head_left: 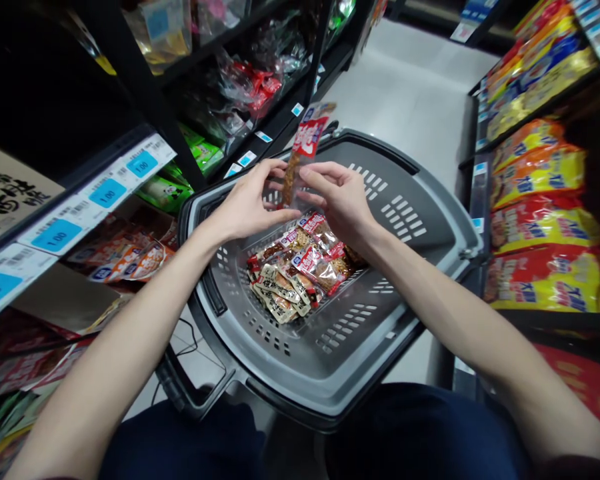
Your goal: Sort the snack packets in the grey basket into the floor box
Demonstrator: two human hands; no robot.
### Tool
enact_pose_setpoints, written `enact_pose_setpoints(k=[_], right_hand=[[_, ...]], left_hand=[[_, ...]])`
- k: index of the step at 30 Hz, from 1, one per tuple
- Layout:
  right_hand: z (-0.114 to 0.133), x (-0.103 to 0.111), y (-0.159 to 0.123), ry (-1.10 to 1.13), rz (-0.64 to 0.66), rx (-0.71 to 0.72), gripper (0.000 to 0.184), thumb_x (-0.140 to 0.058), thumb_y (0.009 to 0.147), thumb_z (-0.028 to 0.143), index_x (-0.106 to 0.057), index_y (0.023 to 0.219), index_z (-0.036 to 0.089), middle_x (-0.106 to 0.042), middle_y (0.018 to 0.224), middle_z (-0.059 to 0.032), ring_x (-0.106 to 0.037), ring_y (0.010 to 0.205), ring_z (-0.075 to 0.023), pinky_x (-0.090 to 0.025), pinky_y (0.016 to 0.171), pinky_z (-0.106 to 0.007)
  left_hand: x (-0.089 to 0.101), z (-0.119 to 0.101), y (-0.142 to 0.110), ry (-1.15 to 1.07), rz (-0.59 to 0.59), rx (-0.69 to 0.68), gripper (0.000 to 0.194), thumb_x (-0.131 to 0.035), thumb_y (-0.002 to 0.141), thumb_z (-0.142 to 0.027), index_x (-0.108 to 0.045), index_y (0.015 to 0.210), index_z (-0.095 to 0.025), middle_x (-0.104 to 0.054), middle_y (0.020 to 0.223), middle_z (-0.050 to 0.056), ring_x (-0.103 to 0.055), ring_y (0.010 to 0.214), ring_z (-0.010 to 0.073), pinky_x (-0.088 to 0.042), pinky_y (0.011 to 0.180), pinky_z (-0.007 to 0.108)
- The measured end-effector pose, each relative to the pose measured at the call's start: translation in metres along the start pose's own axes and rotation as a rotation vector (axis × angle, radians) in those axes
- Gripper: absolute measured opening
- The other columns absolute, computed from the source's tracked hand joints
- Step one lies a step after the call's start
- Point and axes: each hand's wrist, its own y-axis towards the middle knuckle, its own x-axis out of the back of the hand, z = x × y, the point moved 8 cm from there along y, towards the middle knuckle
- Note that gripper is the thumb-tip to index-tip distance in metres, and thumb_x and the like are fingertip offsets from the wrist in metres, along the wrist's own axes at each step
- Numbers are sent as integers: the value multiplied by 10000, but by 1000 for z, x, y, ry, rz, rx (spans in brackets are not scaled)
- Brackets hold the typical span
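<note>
The snack packet (310, 133), a slim clear pouch with a red label and brown food inside, stands tilted above the grey basket (433, 200), between the two hands. The right hand (347, 200) pinches it near its right edge with thumb and fingers. The left hand (247, 203) is half curled around its lower left side, fingers and thumb spread about it; whether it bears any of the grip, I cannot tell. The pouch looks light, its film thin and glossy, so it probably slides easily against skin and against other wrappers. The film should give and crinkle, while the filled lower part is likely firmer and could bend or crumble if squeezed hard. A light pinch on the flat film edge or the sealed top end seems the best hold, sparing the food. Below, red-and-clear packets (320, 267) and cream packets (280, 293) lie in a loose, overlapping heap on the basket's floor.
</note>
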Motion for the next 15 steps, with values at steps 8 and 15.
enact_pose_setpoints(k=[8, 15], right_hand=[[-7, -1, 0, -2, 65, -57, 423, -940, 681, 321, -737, 1035, 209, -744, 1209, -41, -682, 1149, -208, -585, 1005, -390], [-17, 9, 11, -168, 67, -87, 250, -771, 819, 273, -695, 1042, 189, -754, 1110, -45, -699, 890, -153, -595, 766, -287]], left_hand=[[10, 3, 5, -171, -49, 50, 486, -518, 691, -8, -645, 1146, -127, -775, 860, 35, -751, 748, 138, -628, 724, 259], [6, 8, 3, -7, -42, 76, 348, -531, 773, -19, -711, 1046, -140, -793, 918, 45, -751, 752, 124, -608, 740, 242]])
